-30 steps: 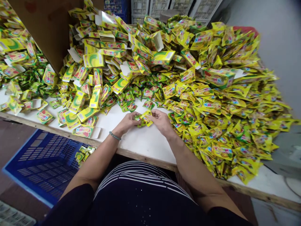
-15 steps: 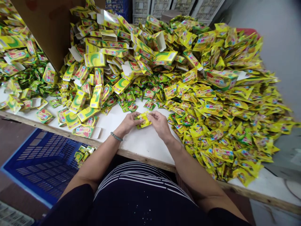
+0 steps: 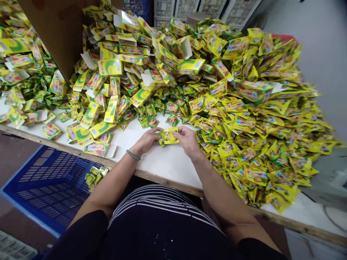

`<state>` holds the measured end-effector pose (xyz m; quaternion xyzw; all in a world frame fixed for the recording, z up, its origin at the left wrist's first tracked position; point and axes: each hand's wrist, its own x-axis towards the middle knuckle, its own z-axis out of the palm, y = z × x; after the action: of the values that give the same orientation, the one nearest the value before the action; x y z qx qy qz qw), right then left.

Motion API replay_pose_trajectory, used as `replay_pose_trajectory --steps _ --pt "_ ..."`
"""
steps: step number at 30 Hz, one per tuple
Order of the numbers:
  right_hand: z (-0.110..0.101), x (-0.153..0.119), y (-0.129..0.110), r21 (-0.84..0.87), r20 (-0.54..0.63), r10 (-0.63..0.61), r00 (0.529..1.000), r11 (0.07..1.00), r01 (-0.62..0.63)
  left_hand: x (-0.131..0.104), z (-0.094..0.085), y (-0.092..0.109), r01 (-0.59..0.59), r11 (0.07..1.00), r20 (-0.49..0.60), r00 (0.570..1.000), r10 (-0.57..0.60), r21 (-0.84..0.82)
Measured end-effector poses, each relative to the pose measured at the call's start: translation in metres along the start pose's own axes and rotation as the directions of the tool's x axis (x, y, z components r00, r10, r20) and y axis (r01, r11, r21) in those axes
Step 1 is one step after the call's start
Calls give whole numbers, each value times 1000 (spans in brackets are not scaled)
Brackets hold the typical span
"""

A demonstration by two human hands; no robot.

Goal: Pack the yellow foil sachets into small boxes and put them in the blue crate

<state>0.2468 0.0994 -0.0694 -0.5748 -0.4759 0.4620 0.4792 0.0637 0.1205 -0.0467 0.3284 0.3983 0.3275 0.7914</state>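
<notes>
Near the front of the white table (image 3: 162, 164), my left hand (image 3: 148, 141) grips the left side of small packets, a green one (image 3: 161, 138) showing beside its fingertips. My right hand (image 3: 187, 140) pinches the right end of a yellow packet (image 3: 170, 136), whose printed face points up. The two packets touch or overlap between my hands. Just beyond them lie loose green packets (image 3: 172, 107). A large heap of yellow packets (image 3: 244, 122) spreads to the right. Yellow printed boxes (image 3: 110, 67), several with open flaps, are piled at the back left.
A blue crate (image 3: 51, 184) with small boxes (image 3: 96, 177) in it sits below the table's left front edge. A cardboard panel (image 3: 51, 32) stands at the back left, with more packets and boxes beyond it. White crates (image 3: 184, 9) are stacked behind the table.
My right hand has moved slightly right, and the yellow packet has shifted right with it. More of the green packet now shows by my left fingertips.
</notes>
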Motion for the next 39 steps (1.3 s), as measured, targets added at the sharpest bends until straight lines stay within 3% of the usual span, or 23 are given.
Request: replay_pose_trajectory --steps 2,5,9,14,19,22,25,31,35,39 --pt "3 -1 0 25 22 4 1000 1000 -5 1 0 1 11 1000 -9 1000 -11 -21" --pt "8 -5 -3 -123 -12 -43 999 992 42 1 1 0 -3 1000 -1 1000 3 -20" --pt "10 -8 -6 -223 -16 -91 996 971 85 -1 0 -3 -80 988 34 997 76 134" --pt "6 -10 -8 -131 118 -40 992 990 56 0 -5 -7 -139 945 100 988 114 295" --pt "6 -12 -13 -274 244 -153 958 936 219 -1 -5 -10 -183 905 192 975 115 384" --pt "4 -12 -15 -290 290 -155 944 926 241 -2 -4 -9 -193 906 127 980 156 377" --pt "1 -12 -17 -297 231 -93 969 941 161 -4 -4 -5 -194 914 47 981 190 355" --pt "0 -11 -20 -240 243 -81 967 960 141 -7 -3 0 -184 903 70 983 170 388" --pt "2 -11 -16 -183 184 -43 982 980 77 -14 2 -5 -128 928 0 991 137 349" --pt "5 -18 -13 -177 296 4 955 983 51 -26 4 -16 -115 954 -20 992 126 275"
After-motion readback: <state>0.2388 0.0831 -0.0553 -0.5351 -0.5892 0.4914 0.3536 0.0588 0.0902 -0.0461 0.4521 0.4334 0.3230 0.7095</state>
